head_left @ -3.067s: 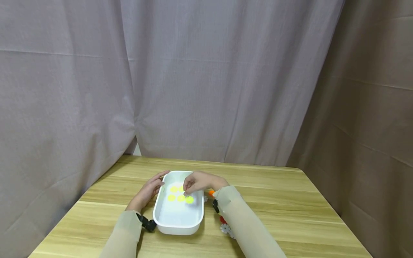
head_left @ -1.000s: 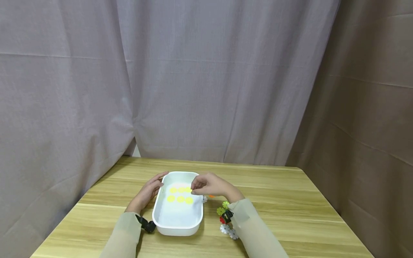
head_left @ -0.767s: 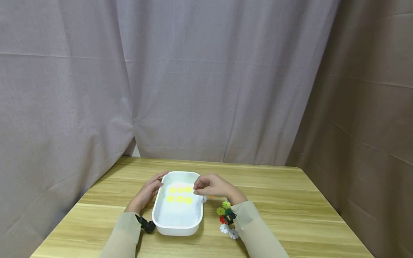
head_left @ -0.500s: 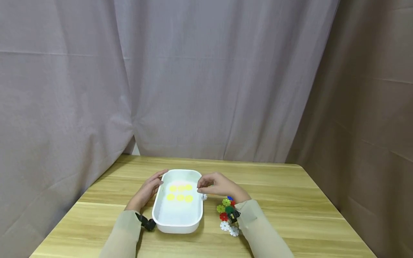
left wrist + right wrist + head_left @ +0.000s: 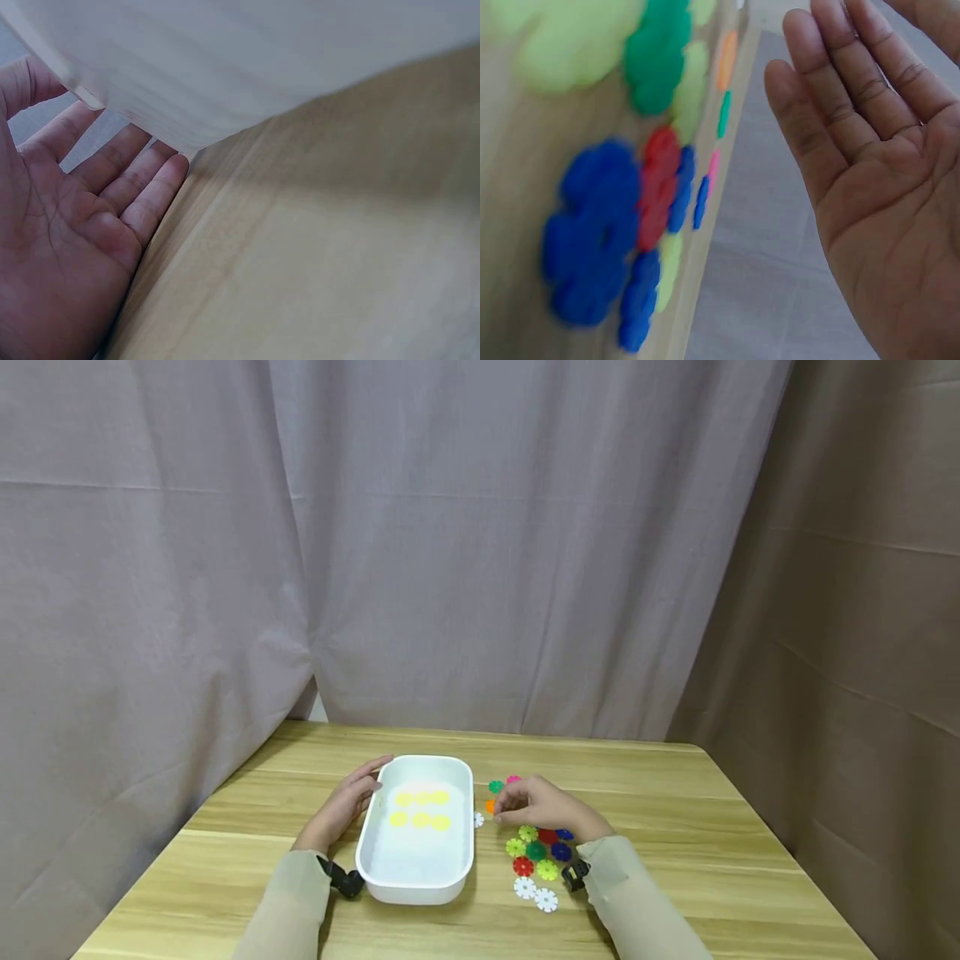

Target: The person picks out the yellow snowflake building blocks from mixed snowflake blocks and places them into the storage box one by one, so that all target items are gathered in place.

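Observation:
A white rectangular tray stands on the table, with several yellow snowflake discs lying flat inside in two rows. My left hand holds its left side, thumb over the rim and fingers along the outer wall, as the left wrist view shows. To the right of the tray, my right hand hovers over loose snowflake discs, with nothing seen between its fingers. An orange disc peeks out beside its fingertips. The right wrist view shows this hand with fingers extended, near blue discs and a red disc.
Near the right wrist lie green, red and dark blue discs. Two white discs are closer to me, and another white disc sits against the tray. Farther back are a green disc and a pink disc. Curtains surround the table.
The right hand has drawn back from over the tray to the loose discs on the right, uncovering more of them. The back-right yellow disc now lies in its row. The left hand stays put.

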